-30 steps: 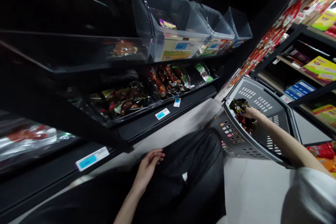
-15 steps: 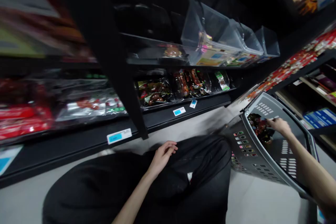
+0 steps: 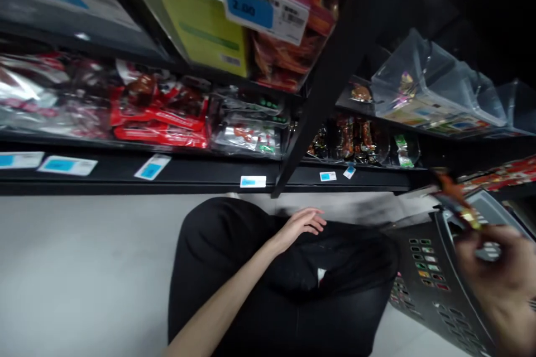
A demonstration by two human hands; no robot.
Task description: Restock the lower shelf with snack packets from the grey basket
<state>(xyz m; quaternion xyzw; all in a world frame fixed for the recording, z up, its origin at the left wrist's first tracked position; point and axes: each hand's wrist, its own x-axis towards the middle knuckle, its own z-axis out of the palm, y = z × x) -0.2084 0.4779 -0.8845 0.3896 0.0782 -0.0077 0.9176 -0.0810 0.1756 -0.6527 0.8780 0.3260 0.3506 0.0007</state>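
My right hand, smeared by motion, is closed on the end of a blurred snack packet. The packet is reddish-brown with a yellow end, and it is raised above the rim of the grey shopping basket. Coloured goods show through the basket's side holes; most of its inside is hidden by my hand. My left hand hangs over my dark trousers with its fingers loosely stretched, holding nothing. Ahead of it, the lower shelf carries dark-brown packaged snacks and a green-and-white packet.
Red packets and silver packets fill the left of the lower shelf. A black upright divides the shelving. Clear plastic bins stand higher at right. Price tags line the shelf edge, above pale floor.
My right hand has come up out of the basket with a snack packet. The view has swung left, bringing more red packets into sight. My left hand still hovers over my lap, fingers open.
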